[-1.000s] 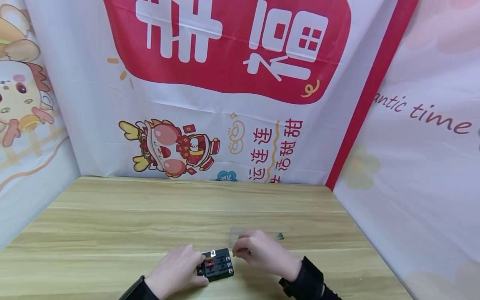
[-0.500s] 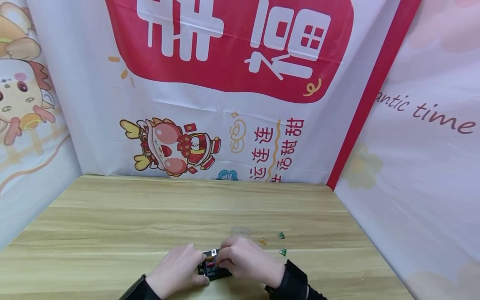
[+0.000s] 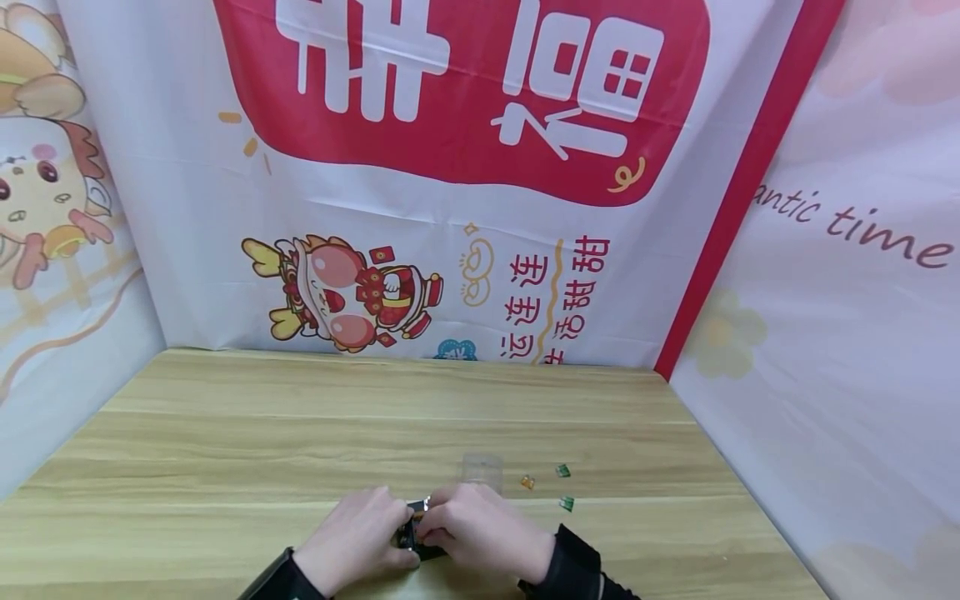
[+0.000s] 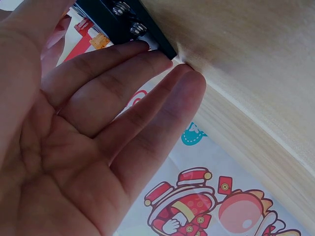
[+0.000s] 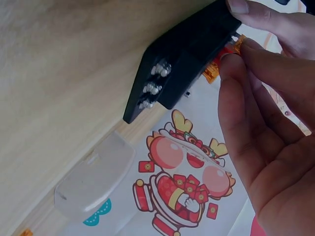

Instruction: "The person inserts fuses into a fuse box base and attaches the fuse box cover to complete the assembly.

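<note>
A black fuse block [image 3: 431, 552] lies on the table, mostly covered by the hands in the head view. My left hand [image 3: 358, 533] grips its left side, with the thumb at the near edge and fingers along the far edge. In the right wrist view, screw terminals line one edge of the block [image 5: 179, 61]. Over its top, my right hand [image 3: 480, 533] pinches a small orange blade fuse [image 5: 240, 43] against the block; the fingertips partly hide it. A red fuse [image 4: 82, 25] and another orange fuse [image 4: 100, 41] sit in the block beside it.
A clear plastic cover [image 3: 482, 469] lies just beyond the right hand. To its right are a loose orange fuse [image 3: 528, 482] and two green fuses, one farther back [image 3: 563, 471] and one nearer [image 3: 566, 503]. A printed cloth [image 3: 375, 200] hangs behind the table.
My right hand has moved left from beside the clear cover onto the fuse block, bringing a fuse. The loose fuses and cover have come into fuller sight. My left hand stays put.
</note>
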`<action>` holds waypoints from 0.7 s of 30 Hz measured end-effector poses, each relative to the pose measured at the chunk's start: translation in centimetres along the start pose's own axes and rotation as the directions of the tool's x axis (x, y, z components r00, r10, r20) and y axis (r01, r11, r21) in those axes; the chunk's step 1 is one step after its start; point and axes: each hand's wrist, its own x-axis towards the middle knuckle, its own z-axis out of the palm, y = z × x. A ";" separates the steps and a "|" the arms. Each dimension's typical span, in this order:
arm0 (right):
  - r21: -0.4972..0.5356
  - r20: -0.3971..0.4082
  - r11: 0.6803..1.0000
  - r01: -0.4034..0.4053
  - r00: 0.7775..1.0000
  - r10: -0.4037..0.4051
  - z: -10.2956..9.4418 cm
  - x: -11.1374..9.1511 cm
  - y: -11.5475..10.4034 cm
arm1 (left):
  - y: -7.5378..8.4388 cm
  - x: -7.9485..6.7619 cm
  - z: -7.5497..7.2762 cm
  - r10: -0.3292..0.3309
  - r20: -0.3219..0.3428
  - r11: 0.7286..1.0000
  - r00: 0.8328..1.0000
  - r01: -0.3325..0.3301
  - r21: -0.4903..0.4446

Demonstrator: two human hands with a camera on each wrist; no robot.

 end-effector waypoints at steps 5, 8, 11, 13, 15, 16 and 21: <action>-0.020 0.026 1.000 -0.023 0.999 0.024 0.2 0.1 -0.2 | 0.0 0.0 0.0 0.006 -0.007 1.000 1.000 -0.006 -0.001; -0.030 0.039 0.999 -0.031 0.999 0.032 0.2 0.2 -0.3 | 0.0 0.0 0.1 0.017 -0.022 1.000 1.000 -0.017 0.007; -0.032 0.039 0.999 -0.026 0.999 0.027 0.2 0.3 -0.3 | -0.1 0.1 0.2 0.024 -0.031 1.000 0.999 -0.024 0.007; -0.039 0.036 0.999 -0.013 0.999 0.015 0.2 0.4 -0.3 | -0.1 0.1 0.2 0.025 -0.029 1.000 0.999 -0.025 0.002; -0.048 0.031 0.999 0.003 1.000 -0.002 0.3 0.5 -0.3 | -0.1 0.1 0.1 0.025 -0.026 1.000 0.999 -0.025 -0.004; -0.055 0.029 0.998 0.012 1.000 -0.010 0.3 0.5 -0.4 | -0.1 0.1 0.1 0.025 -0.026 1.000 0.999 -0.025 -0.005; -0.108 0.018 0.993 0.046 0.999 -0.044 0.3 0.5 -0.6 | -0.2 0.0 0.3 0.033 -0.039 0.999 0.999 -0.033 -0.001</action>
